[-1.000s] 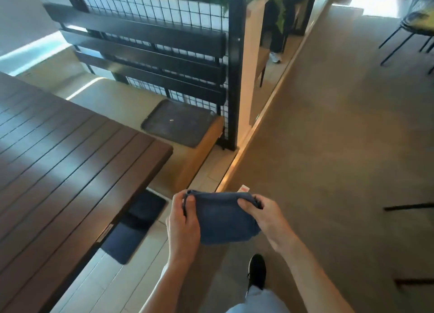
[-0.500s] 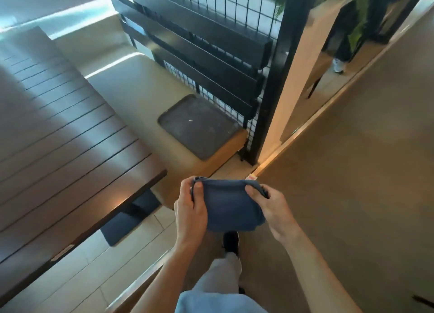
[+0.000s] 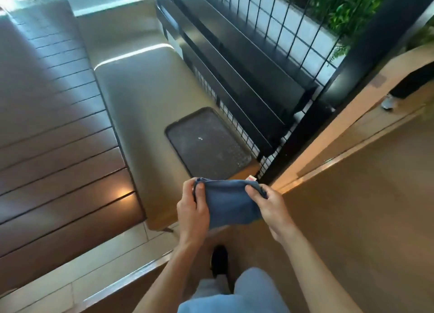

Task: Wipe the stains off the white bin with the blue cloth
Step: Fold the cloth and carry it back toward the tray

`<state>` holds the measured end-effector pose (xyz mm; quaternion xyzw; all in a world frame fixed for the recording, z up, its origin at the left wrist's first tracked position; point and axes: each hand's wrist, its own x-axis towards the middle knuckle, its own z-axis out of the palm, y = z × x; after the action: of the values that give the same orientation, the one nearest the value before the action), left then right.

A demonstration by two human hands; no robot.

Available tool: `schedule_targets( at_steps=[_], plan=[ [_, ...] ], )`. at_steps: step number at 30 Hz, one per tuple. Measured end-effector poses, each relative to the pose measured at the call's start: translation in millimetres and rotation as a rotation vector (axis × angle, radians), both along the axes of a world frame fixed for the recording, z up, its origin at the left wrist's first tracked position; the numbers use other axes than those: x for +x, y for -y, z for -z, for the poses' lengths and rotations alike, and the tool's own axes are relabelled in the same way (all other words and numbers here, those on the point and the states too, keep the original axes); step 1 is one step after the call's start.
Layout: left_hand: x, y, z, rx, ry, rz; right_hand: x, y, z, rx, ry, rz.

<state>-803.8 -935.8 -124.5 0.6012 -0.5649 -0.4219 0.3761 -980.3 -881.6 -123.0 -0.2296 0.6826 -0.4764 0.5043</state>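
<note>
A folded blue cloth [image 3: 229, 203] hangs stretched between both hands in front of my body. My left hand [image 3: 192, 209] pinches its left top corner, thumb on the front. My right hand [image 3: 267, 203] grips its right top corner with curled fingers. No white bin is in view.
A dark slatted wooden table [image 3: 54, 153] fills the left. A beige bench [image 3: 141, 101] beside it carries a dark tray [image 3: 209, 141]. A black slatted backrest and wire-grid partition [image 3: 253, 61] stand behind. Brown floor [image 3: 352, 218] spreads to the right; another person's foot [image 3: 387, 103] shows at far right.
I have walked forward and turned left; the bench and tray are now closer and the view looks more steeply down. Both hands keep the same hold on the cloth.
</note>
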Motion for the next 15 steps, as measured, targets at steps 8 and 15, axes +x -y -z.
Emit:
schedule_targets(
  at_steps=[8, 15],
  plan=[
    [-50.6, 63.7, 12.5, 0.009, 0.057, -0.163, -65.9, 97.9, 21.0, -0.001, -0.071, -0.257],
    [-90.0, 106.4, 43.4, 0.067, 0.105, -0.329, -107.1, 177.0, 55.2, -0.024, -0.065, -0.482]
  ],
)
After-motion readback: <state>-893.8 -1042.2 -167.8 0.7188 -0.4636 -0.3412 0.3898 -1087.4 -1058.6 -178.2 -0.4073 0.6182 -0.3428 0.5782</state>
